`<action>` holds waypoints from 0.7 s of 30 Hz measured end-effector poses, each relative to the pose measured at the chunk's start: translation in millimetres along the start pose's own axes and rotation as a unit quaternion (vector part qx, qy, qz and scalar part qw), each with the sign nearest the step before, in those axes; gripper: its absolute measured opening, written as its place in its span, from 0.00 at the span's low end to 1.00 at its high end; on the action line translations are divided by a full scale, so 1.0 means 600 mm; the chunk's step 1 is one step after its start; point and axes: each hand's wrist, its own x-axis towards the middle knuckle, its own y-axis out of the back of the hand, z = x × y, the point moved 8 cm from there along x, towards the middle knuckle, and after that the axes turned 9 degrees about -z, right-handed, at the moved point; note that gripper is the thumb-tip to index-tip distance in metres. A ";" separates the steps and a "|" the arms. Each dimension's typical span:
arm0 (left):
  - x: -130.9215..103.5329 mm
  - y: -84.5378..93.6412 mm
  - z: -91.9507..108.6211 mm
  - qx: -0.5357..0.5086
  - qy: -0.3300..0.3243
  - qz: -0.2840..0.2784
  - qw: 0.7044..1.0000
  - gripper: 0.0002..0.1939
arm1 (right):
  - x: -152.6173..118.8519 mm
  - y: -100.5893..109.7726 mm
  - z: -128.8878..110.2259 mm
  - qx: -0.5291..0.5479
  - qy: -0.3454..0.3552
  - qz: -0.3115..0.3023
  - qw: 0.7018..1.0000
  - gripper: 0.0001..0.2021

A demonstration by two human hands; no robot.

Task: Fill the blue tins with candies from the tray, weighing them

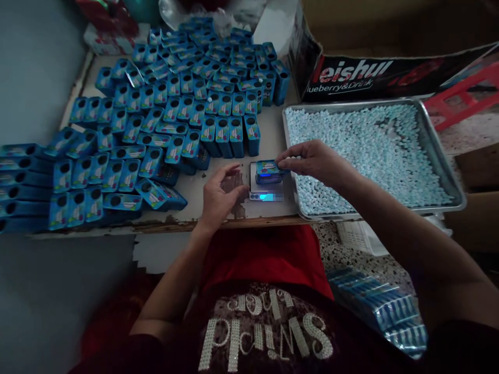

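Observation:
A small digital scale (254,197) with a lit display lies near the table's front edge. On its platform rests a blue printed box (268,179). My right hand (310,160) comes in from the right with thumb and fingertips pinched together at the box's right end. Whatever sits between those fingertips is too small to make out. Left of the scale, my left hand (221,196) is curved, thumb and fingers apart, holding nothing visible. A metal tray (462,195) of pale blue-green candy-like pieces (358,150) is under my right forearm.
Many blue boxes (222,130) with round dark holes crowd the table's left and back. Behind the tray stands an open cardboard carton (307,57), with a red plastic object (463,96) beside it. Wrapped blue packs (382,301) lie low at right, near a white basket (358,236).

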 end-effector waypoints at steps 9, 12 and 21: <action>-0.003 0.018 -0.001 0.009 0.013 -0.003 1.000 0.37 | -0.012 0.009 0.015 0.058 0.004 0.040 0.998 0.06; -0.002 0.020 0.008 0.012 0.007 -0.011 1.000 0.33 | -0.023 0.070 0.052 0.129 -0.001 0.079 0.988 0.05; 0.006 0.017 0.015 -0.014 0.017 -0.004 1.000 0.27 | -0.103 0.166 0.178 0.294 -0.191 0.267 0.898 0.21</action>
